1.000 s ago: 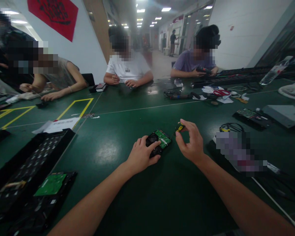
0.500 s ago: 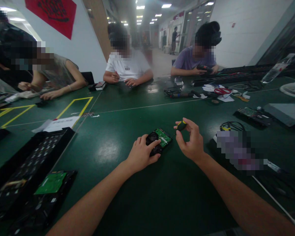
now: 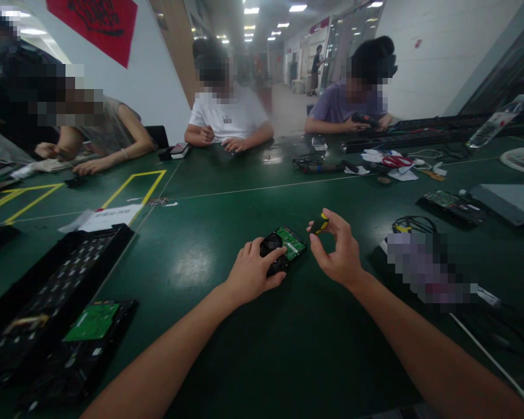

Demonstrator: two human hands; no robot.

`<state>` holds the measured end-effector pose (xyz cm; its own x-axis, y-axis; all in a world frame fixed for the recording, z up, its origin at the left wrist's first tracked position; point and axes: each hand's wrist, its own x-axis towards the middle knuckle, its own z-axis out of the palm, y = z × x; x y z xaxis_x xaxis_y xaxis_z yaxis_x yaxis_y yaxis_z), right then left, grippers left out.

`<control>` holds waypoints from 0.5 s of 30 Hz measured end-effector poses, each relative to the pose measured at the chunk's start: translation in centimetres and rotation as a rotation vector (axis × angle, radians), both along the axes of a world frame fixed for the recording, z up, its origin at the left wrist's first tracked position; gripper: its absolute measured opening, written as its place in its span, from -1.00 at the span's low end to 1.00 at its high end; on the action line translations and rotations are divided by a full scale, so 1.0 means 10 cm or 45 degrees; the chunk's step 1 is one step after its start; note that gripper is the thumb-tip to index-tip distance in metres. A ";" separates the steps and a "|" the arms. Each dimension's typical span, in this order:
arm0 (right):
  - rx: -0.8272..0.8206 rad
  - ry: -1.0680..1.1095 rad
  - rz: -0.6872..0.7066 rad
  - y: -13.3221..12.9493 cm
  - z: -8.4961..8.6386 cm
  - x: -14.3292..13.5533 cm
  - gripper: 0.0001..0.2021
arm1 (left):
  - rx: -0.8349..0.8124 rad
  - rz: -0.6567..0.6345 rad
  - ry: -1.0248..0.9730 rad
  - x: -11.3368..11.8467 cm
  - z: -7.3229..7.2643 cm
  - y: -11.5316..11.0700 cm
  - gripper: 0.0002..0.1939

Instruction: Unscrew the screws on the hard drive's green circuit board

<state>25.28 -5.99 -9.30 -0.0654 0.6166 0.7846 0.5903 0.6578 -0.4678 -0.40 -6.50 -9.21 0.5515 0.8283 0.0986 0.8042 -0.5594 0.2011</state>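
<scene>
A hard drive [image 3: 293, 244] with a green circuit board facing up lies on the dark green table. My left hand [image 3: 257, 269] grips its near left side, the fingers over the black part and the thumb along the near edge. Just right of the drive, my right hand [image 3: 338, 250] pinches a short black-and-yellow screwdriver [image 3: 318, 223] between thumb and fingertips. The screwdriver is tilted, its lower end toward the drive's right edge. I cannot tell whether the tip touches the drive.
On the left are a long black tray [image 3: 65, 285] and another hard drive [image 3: 91, 323]. A third circuit-board device [image 3: 449, 207], a grey box [image 3: 506, 203] and cables [image 3: 414, 224] lie on the right. Several people sit across the table, near a bottle [image 3: 495, 123].
The screwdriver has turned slightly in my right fingers, which have shifted a little left. My left hand and the drive keep their places; the view has shifted slightly.
</scene>
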 end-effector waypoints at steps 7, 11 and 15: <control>-0.001 -0.015 -0.035 0.00 0.01 -0.03 -0.28 | -0.008 0.006 -0.012 0.00 0.00 0.00 -0.33; -0.006 -0.010 -0.037 0.00 0.00 -0.02 -0.29 | -0.003 0.001 -0.006 0.00 0.01 0.00 -0.34; -0.094 0.027 0.142 0.00 0.00 -0.01 -0.29 | -0.002 0.001 -0.009 0.00 0.01 0.00 -0.34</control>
<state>25.15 -5.97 -9.33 -0.1207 0.6623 0.7394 0.5048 0.6824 -0.5287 -0.37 -6.52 -9.12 0.5504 0.8287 0.1010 0.8030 -0.5586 0.2075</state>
